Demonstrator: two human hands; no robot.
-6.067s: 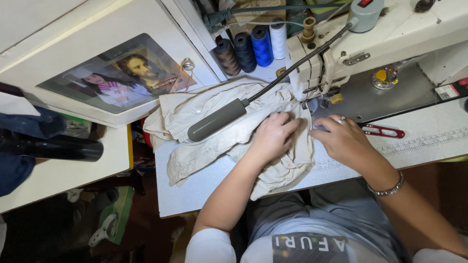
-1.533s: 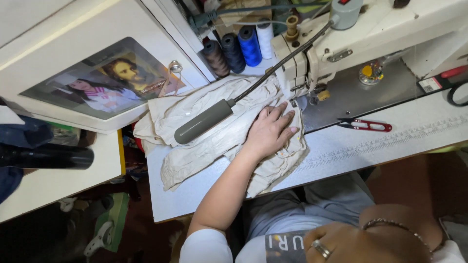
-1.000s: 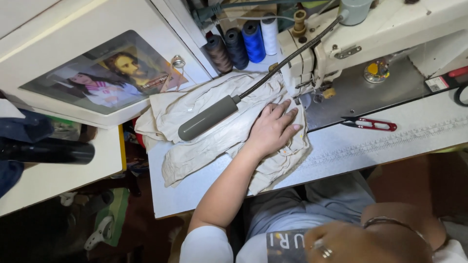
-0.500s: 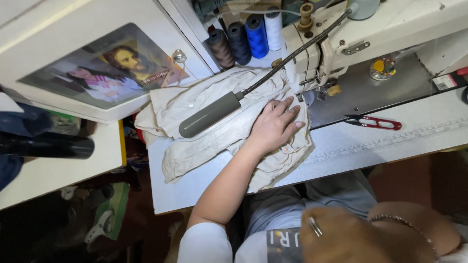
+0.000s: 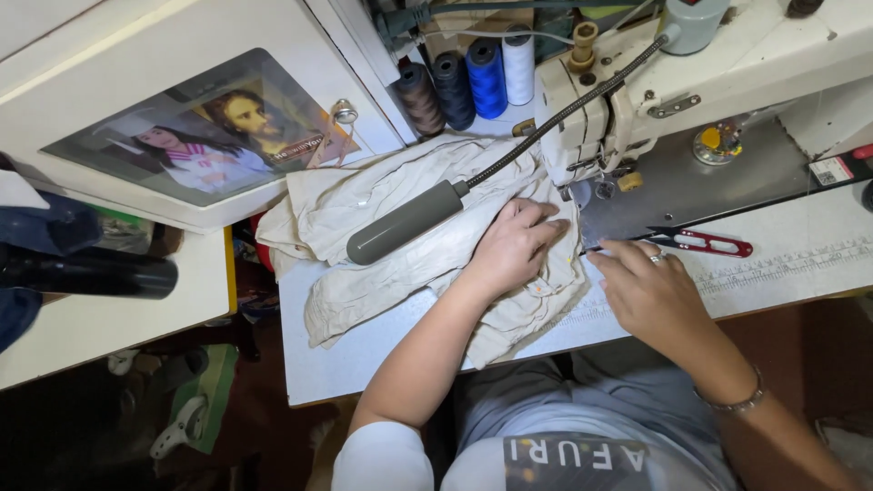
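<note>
Small white-and-red label [image 5: 829, 170] sitting at right edge of frame on machine bed, above my right hand; glossy picture print [image 5: 205, 136] lying upper left.

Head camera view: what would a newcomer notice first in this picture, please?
First, the crumpled beige garment at the centre of the table, pressed flat by the left hand. The right hand rests beside it, near the red thread snips. Behind stand the white sewing machine and four thread cones.

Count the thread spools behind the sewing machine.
4, in one row behind the beige cloth: brown spool leftmost, then dark navy spool, blue spool, white spool beside the sewing machine. More may be hidden.
</note>
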